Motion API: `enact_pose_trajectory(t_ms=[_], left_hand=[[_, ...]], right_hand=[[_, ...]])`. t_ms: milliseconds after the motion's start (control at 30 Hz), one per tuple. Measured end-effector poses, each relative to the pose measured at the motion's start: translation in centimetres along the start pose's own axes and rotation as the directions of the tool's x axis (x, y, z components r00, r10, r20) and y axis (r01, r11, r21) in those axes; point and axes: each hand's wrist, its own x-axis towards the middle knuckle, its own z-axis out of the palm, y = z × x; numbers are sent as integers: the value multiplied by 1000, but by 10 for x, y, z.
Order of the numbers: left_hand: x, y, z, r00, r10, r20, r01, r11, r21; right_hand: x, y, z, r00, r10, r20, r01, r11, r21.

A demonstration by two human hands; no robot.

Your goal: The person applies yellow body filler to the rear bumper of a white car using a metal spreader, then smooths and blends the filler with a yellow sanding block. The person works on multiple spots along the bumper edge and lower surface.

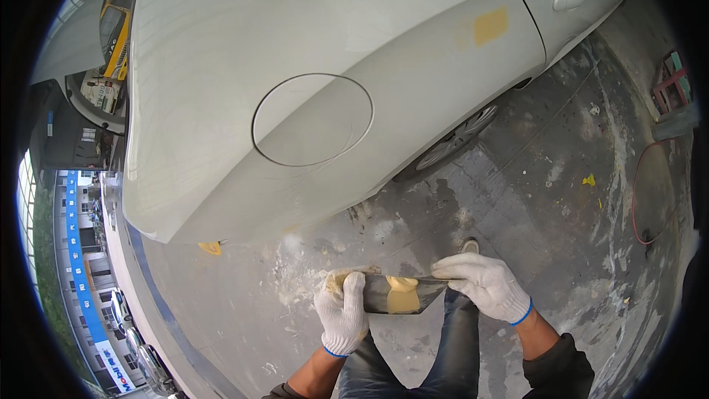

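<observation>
My left hand (pixel 344 312), in a white knit glove with a stained thumb side, grips the left end of a dark flat mixing board (pixel 377 294). Yellow body filler (pixel 403 297) lies on the board's middle. At the right end, my gloved right hand (pixel 487 287) is closed on a thin dark putty spreader (pixel 432 283), its edge against the board; the fingers partly hide it. Beyond both hands stands a pale car (pixel 317 199) with a round fuel flap (pixel 313 120). A yellow filler patch (pixel 491 26) marks its side panel near the door seam.
A car wheel (pixel 454 144) shows under the body. Yellow scraps (pixel 588 180) lie on the stained concrete floor (pixel 532 207). A red hose or cable (pixel 639 210) curves at the far right. Parked cars (pixel 144 358) stand outside on the left.
</observation>
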Motion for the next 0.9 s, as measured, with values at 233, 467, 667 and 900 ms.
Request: enact_pose_trajectory(t_ms=[233, 467, 667, 900], left_hand=[[-25, -101, -149, 983, 160, -92, -172, 976, -137], [-39, -197, -261, 998, 51, -43, -58, 986, -158], [-41, -314, -271, 992, 125, 27, -127, 988, 86], [42, -429, -240, 903, 415, 106, -427, 892, 145]], right_hand=[[-4, -29, 174, 826, 339, -451, -155, 905, 396], [36, -31, 415, 775, 584, -240, -123, 512, 850], [64, 28, 497, 745, 590, -311, -64, 527, 847], [107, 151, 458, 853, -77, -517, 352, 815, 460]])
